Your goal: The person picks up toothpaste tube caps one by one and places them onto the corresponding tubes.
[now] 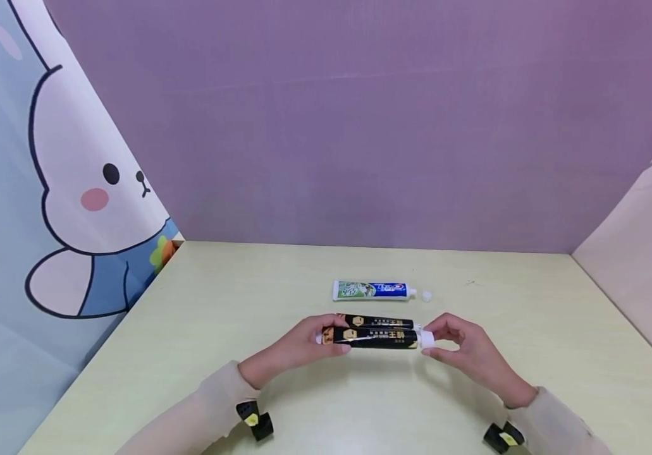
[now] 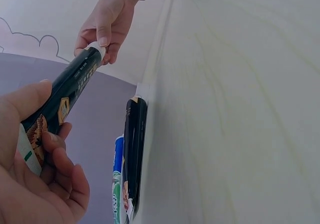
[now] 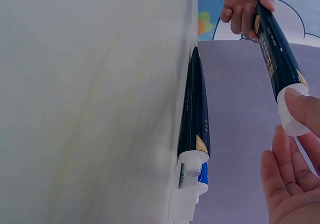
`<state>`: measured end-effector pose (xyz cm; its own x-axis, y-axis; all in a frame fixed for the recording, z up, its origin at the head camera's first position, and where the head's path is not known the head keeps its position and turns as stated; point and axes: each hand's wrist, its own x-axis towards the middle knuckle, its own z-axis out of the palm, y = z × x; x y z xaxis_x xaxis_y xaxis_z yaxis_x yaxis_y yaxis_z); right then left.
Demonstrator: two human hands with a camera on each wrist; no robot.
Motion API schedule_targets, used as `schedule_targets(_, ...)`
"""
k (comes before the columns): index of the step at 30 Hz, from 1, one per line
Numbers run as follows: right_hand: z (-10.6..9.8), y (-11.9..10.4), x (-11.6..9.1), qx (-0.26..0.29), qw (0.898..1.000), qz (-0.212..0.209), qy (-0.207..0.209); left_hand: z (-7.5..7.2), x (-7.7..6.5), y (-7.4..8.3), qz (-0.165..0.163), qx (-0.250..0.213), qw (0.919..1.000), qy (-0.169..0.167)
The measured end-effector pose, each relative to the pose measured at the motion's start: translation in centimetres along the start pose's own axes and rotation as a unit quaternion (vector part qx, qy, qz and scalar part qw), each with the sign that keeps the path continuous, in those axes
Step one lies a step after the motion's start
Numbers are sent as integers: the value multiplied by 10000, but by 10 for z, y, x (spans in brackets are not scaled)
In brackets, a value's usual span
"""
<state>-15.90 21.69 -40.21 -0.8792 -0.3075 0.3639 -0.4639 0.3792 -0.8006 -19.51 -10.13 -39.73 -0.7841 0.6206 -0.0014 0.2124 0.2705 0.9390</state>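
Observation:
My left hand grips the tail end of a black toothpaste tube, which is raised above the table. My right hand pinches the white cap at its other end. Below the held tube, a second black toothpaste tube lies on the table with its nozzle bare. A white cap sits beyond that nozzle in the right wrist view. Farther back is a blue and green toothpaste tube, also uncapped, with a small white cap beside its nozzle.
The pale table meets a purple backdrop at its far edge. A rabbit-printed cloth hangs on the left, and a pale panel stands on the right. Black cameras sit at both wrists.

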Motion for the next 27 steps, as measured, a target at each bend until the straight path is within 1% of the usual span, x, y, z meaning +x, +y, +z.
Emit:
schedule_targets(3,1,-3,-1,-18,10000,-32,-10,0,-1,1,51,-120,9999,-74)
schedule_targets(5,1,-5,-2,-37,10000,-49,-11,0,-2,1,80,-107,9999,-80)
schedule_targets(12,0,-17,-4,-110,9999,-48,-64,-3,-5,5,147,38,9998,-98)
schedule_targets(20,-1,-20,-6,-426,9986,-196,-226,-5,-7,8,242,245,9992,-183)
schedule_targets(27,-4,-24,-6,-571,9979,-50,-309,-4,-7,9,330,198,9990,-238)
